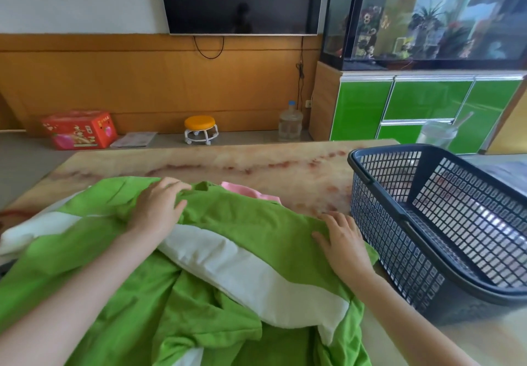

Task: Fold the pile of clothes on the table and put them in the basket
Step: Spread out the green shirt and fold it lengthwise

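Green fabric crossed by a broad white band makes up the garment that lies rumpled over the near half of the marble-patterned desk, its folds running out of view at the bottom edge. Both of the person's bare forearms reach in from below, and each grip lies on top of this garment. The left grip rests near the garment's far edge by the collar opening, fingers spread and only slightly bent over the cloth and the thumb out to the right; it presses on the fabric rather than closing round it. The right grip lies flat on the garment's right-hand edge with the fingers straight and fanned, palm down, also holding nothing. The white band runs diagonally between the two grips, from under the left wrist toward the lower right. A pink garment peeks out from under the green one at its far edge, just beyond and to the right of the left grip's fingertips. The dark blue mesh basket stands on the desk just beside the right grip, its near wall almost touching the green cloth, and no clothes show inside it. Past the desk, on the floor by the wood-panelled wall, stand a red box, an orange-topped stool and a water bottle.
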Demonstrator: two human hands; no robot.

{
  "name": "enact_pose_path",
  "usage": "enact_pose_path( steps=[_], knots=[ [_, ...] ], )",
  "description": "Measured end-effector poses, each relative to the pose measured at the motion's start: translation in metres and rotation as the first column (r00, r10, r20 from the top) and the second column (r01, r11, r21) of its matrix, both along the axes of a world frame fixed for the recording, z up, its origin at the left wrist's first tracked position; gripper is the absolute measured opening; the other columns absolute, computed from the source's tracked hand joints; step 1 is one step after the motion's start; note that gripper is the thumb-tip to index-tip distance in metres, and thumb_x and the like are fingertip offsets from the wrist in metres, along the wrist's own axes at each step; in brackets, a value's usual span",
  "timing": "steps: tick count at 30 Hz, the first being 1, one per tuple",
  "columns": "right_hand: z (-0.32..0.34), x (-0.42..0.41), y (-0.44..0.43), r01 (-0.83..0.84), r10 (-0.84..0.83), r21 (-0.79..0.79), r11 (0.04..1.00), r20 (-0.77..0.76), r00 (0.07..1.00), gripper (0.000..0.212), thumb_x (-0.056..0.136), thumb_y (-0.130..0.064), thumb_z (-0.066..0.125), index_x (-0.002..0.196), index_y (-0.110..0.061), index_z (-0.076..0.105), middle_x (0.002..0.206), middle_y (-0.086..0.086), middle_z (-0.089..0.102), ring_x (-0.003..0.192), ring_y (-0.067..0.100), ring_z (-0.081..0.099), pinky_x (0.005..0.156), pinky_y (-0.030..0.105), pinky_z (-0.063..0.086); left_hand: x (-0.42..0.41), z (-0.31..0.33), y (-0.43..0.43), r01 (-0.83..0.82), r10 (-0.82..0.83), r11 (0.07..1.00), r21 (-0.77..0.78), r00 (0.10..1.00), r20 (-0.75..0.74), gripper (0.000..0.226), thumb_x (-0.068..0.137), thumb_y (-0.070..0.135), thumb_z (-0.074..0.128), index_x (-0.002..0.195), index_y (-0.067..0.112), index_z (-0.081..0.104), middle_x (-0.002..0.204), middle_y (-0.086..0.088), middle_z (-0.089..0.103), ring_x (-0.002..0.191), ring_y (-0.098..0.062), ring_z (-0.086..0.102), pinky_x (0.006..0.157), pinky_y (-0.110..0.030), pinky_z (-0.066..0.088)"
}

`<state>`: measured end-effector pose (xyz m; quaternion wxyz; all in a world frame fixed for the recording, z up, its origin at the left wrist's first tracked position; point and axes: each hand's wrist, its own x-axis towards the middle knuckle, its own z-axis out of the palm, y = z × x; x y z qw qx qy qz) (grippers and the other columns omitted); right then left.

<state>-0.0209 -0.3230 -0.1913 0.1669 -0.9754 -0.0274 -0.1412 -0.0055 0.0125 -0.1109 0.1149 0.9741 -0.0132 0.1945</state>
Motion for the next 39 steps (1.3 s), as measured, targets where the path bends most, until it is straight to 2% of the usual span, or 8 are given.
enact_pose_path(
  steps=[7,12,19,25,32,35,37,39],
  knots=[
    [0.002,-0.103,-0.003,-0.199,0.198,0.127,0.972,0.02,0.98,0.064,0.082,-0.071,0.031,0.118,-0.028,0.061,0.122,-0.014,0.054,0.117,0.012,0.048,0.096,0.024,0.034,-0.061,-0.013,-0.081,0.433,-0.456,0.889,-0.146,0.863,-0.218,0.032,0.094,0.037,0.05,0.126,0.034,0.055,0.144,0.015,0.039,0.139,-0.004,0.022,0.116,-0.03,0.008],
    [-0.006,-0.157,-0.001,-0.159,0.145,0.147,0.976,0.099,0.984,0.06,0.075,-0.08,0.043,0.107,-0.031,0.058,0.106,-0.017,0.052,0.094,0.005,0.053,0.08,0.022,0.045,-0.084,-0.027,-0.111,0.49,-0.405,0.872,0.011,0.733,-0.546,0.055,0.094,0.054,0.036,0.145,0.037,0.026,0.157,0.01,0.01,0.145,-0.007,-0.004,0.117,-0.042,-0.008],
    [-0.005,-0.161,0.026,-0.019,0.013,0.062,0.998,0.084,0.996,0.047,0.056,-0.055,0.058,0.094,-0.028,0.049,0.087,-0.01,0.05,0.079,0.015,0.054,0.068,0.025,0.048,-0.1,-0.03,-0.134,0.495,-0.34,0.864,0.095,0.711,-0.615,0.067,0.087,0.065,0.021,0.148,0.036,0.016,0.158,0.006,0.0,0.145,-0.01,-0.009,0.115,-0.051,-0.011],
    [-0.004,-0.161,-0.01,0.046,-0.044,-0.011,0.999,0.136,0.99,0.059,0.037,0.002,0.076,0.085,-0.025,0.053,0.077,-0.006,0.056,0.066,0.019,0.057,0.055,0.028,0.048,-0.104,-0.032,-0.14,0.491,-0.345,0.867,0.089,0.719,-0.603,0.098,0.063,0.083,-0.004,0.148,0.037,0.008,0.158,0.006,-0.002,0.144,-0.01,-0.009,0.115,-0.049,-0.012],
    [-0.017,-0.185,-0.077,0.064,-0.021,-0.162,0.985,0.257,0.966,0.04,0.053,-0.002,0.072,0.088,-0.022,0.069,0.083,-0.007,0.064,0.077,0.02,0.057,0.061,0.029,0.052,-0.115,-0.043,-0.17,0.5,-0.38,0.865,0.042,0.707,-0.596,0.093,0.061,0.076,-0.006,0.147,0.041,-0.004,0.155,0.006,-0.017,0.142,-0.011,-0.02,0.115,-0.052,-0.012],
    [-0.032,-0.186,-0.08,0.063,-0.041,-0.122,0.991,0.172,0.984,0.049,0.047,0.0,0.075,0.091,-0.021,0.071,0.09,-0.005,0.064,0.082,0.021,0.063,0.061,0.025,0.053,-0.115,-0.05,-0.178,0.518,-0.341,0.849,0.107,0.691,-0.637,0.094,0.061,0.077,-0.007,0.147,0.04,-0.006,0.155,0.003,-0.017,0.142,-0.014,-0.019,0.114,-0.055,-0.01],
    [-0.033,-0.187,-0.08,0.05,-0.044,-0.053,0.997,0.119,0.992,0.068,0.038,0.003,0.078,0.101,-0.021,0.069,0.099,-0.004,0.065,0.09,0.018,0.06,0.062,0.026,0.056,-0.114,-0.05,-0.18,0.503,-0.311,0.854,0.134,0.699,-0.645,0.077,0.079,0.072,0.005,0.148,0.038,0.001,0.157,0.003,-0.009,0.144,-0.014,-0.012,0.115,-0.053,-0.008],
    [-0.031,-0.187,-0.078,-0.002,0.003,-0.012,1.0,0.101,0.995,0.083,0.034,0.004,0.076,0.112,-0.024,0.065,0.115,-0.004,0.064,0.104,0.016,0.051,0.079,0.03,0.056,-0.11,-0.045,-0.184,0.456,-0.307,0.88,0.132,0.759,-0.574,0.06,0.094,0.058,0.019,0.149,0.034,0.015,0.158,0.004,0.008,0.145,-0.012,0.003,0.117,-0.048,-0.003]
  ],
)
